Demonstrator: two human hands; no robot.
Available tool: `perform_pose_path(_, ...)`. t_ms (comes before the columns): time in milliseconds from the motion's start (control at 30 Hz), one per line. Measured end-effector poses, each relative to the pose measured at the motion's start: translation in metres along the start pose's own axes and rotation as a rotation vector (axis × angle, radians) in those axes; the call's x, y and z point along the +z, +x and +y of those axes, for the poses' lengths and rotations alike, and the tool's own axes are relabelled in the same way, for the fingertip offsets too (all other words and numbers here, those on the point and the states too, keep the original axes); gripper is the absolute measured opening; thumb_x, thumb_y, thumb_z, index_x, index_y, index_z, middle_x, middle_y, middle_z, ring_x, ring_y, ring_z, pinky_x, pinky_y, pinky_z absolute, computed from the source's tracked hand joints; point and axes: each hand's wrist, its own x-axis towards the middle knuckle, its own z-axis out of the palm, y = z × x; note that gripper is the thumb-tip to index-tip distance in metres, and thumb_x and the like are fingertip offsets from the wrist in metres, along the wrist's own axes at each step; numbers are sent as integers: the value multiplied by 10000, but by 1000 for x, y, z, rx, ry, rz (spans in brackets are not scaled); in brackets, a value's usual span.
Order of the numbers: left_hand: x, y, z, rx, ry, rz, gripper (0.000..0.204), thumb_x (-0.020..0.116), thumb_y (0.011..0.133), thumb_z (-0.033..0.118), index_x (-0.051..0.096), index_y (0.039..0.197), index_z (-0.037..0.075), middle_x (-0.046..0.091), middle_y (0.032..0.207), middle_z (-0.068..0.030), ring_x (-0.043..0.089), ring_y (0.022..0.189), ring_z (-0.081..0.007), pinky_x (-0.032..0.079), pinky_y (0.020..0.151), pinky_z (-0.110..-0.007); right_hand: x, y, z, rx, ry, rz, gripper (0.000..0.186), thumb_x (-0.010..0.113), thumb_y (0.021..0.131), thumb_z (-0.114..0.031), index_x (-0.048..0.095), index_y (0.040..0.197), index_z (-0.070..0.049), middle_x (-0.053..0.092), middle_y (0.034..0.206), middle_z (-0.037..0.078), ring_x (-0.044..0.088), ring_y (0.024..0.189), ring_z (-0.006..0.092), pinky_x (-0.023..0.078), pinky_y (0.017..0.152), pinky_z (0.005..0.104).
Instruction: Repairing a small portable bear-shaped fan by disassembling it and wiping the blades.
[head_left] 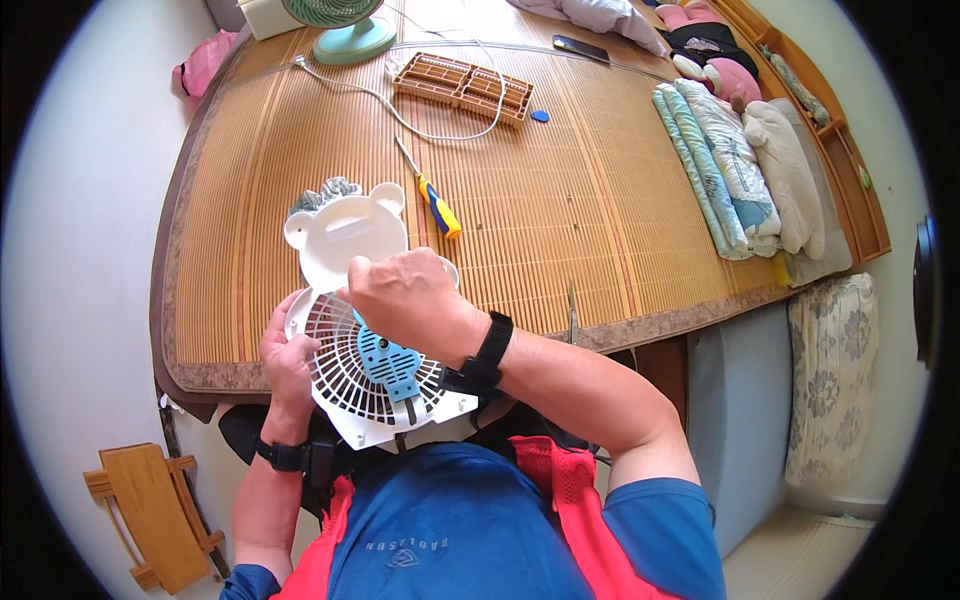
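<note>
I hold a small white fan [350, 385] with a round grille and a blue blade over the near edge of the bamboo mat [560, 200]. My left hand [287, 362] grips the fan's left rim. My right hand [405, 295] is closed over the top of the grille, where it meets a white bear-shaped cover [345, 240]. What the right fingers pinch is hidden. A screwdriver [432, 198] with a blue and yellow handle lies on the mat just beyond the fan.
A brown plastic organiser tray [462, 87], a white cable [400, 110], a green desk fan base [352, 42], a black phone [581, 47] and a blue pick [539, 116] lie farther back. Folded quilts [740, 170] sit right. A wooden stool [150, 515] stands lower left.
</note>
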Motion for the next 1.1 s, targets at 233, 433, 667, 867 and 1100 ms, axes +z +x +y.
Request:
perform_pose_path(233,0,0,1,-12,3,-7,715,464,811,-124,560,1516,-55,724,1347,-154,743,1180,-236,610,1051,-346,10,0,-5,-9,2,198,105,682,965,-148,650,911,-64,722,691,82,775,635,267,575,530,396)
perform_pose_path(433,-1,2,-2,-36,-9,-25,724,462,806,-121,554,1521,-55,728,1338,-171,754,1157,-241,632,1032,-361,3,1,-13,68,4,50,94,686,962,-140,667,942,-50,748,744,110,782,659,238,586,558,410)
perform_pose_path(667,4,0,1,3,62,14,734,462,820,-79,523,1550,-56,757,1264,-164,772,997,-190,651,843,-295,17,2,-19,99,103,186,129,709,957,-167,689,989,-43,759,821,124,787,715,277,600,622,404)
perform_pose_path(867,-6,-5,3,-2,41,-11,720,476,824,-100,514,1543,-82,732,1351,-205,755,1177,-271,619,1064,-395,14,7,-26,60,113,161,93,699,932,-115,685,994,-46,762,782,152,802,712,298,605,613,424)
perform_pose_path(1100,-1,2,-10,97,66,-22,687,512,787,-117,625,1463,-68,742,1330,-136,731,1182,-199,584,1069,-338,5,2,-12,133,89,39,97,702,926,-97,647,992,-51,749,720,181,792,674,336,592,570,461)
